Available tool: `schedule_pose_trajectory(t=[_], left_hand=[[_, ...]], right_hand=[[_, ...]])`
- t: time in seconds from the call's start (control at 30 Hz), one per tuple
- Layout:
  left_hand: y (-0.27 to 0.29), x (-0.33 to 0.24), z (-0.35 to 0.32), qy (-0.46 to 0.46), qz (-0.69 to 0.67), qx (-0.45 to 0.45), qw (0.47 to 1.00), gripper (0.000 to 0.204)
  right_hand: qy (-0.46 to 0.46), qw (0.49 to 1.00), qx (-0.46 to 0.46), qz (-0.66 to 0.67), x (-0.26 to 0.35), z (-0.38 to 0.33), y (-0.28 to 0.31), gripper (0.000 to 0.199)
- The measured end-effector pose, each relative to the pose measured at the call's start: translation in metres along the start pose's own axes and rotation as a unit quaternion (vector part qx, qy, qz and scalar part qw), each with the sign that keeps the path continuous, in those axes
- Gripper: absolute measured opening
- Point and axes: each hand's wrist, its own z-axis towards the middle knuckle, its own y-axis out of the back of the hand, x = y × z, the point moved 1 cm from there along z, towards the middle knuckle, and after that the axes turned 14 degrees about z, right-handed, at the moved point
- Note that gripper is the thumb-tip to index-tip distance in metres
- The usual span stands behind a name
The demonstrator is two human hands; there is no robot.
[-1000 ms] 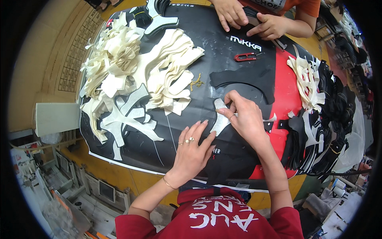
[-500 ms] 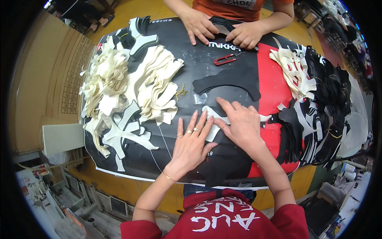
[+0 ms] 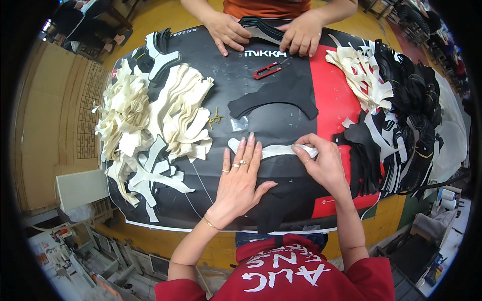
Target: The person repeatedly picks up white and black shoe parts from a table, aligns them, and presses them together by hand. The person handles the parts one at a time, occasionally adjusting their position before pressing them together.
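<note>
A long white cut strip (image 3: pixel 273 149) lies across a black fabric piece (image 3: pixel 273 200) on the black part of the mat (image 3: pixel 281 123). My left hand (image 3: pixel 241 178) lies flat with fingers spread, its fingertips pressing the strip's left part. My right hand (image 3: pixel 321 163) pinches the strip's right end between thumb and fingers.
A heap of cream cut pieces (image 3: pixel 150 120) lies at the left. A curved black piece (image 3: pixel 276 98) and red snips (image 3: pixel 268 70) lie farther off. Stacks of black and white pieces (image 3: pixel 401 110) fill the right. Another person's hands (image 3: pixel 266 30) rest on black pieces at the far edge.
My left hand slid up onto the white strip. My right hand moved right along it to its end, and the strip now lies stretched out flat.
</note>
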Motion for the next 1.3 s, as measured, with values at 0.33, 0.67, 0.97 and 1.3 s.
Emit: schedule_pose_trajectory(t=[0.33, 0.67, 0.97, 1.3], left_hand=[[-0.008, 0.000, 0.003, -0.017, 0.037, 0.032, 0.999, 0.087], [-0.004, -0.002, 0.004, -0.014, 0.039, 0.031, 0.999, 0.084], [0.012, -0.020, 0.012, 0.005, 0.098, 0.002, 0.995, 0.086], [-0.016, -0.056, 0.037, -0.110, -0.008, 0.026, 0.994, 0.091]], right_hand=[[-0.023, 0.999, -0.005, 0.035, -0.010, 0.005, 0.005, 0.022], [0.061, 0.998, -0.019, 0.009, -0.018, -0.004, 0.000, 0.021], [0.055, 0.987, -0.100, -0.113, -0.010, -0.011, 0.003, 0.047], [-0.016, 0.991, -0.135, 0.006, -0.021, -0.027, 0.015, 0.048]])
